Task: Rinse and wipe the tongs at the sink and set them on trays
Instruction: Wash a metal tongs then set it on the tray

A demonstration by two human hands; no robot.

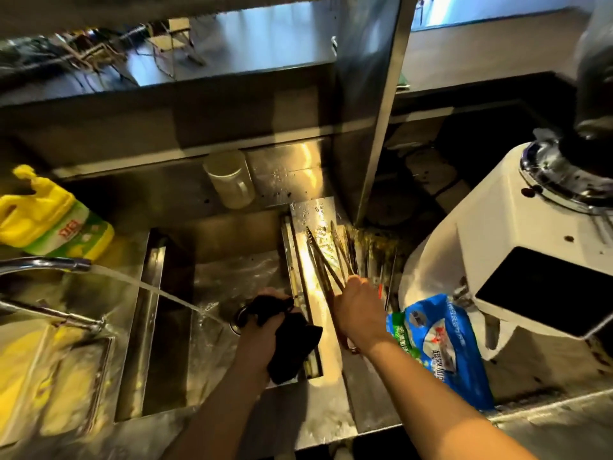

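My right hand (356, 310) grips a pair of long metal tongs (320, 257) by the handle end, their tips pointing away over the wet steel ledge (318, 293) right of the sink. Several more tongs (345, 250) lie on that ledge and beyond it. My left hand (265, 330) holds a black cloth (292, 340) bunched at the sink's right rim. The sink basin (232, 270) is steel, and water streams from the tap (46, 263) at the left into it near the drain.
A yellow detergent bottle (49, 220) stands at the back left. Yellow sponges (49, 376) lie at the front left. A clear jar (230, 177) sits behind the sink. A blue bag (444, 346) and a white machine (530, 254) crowd the right side.
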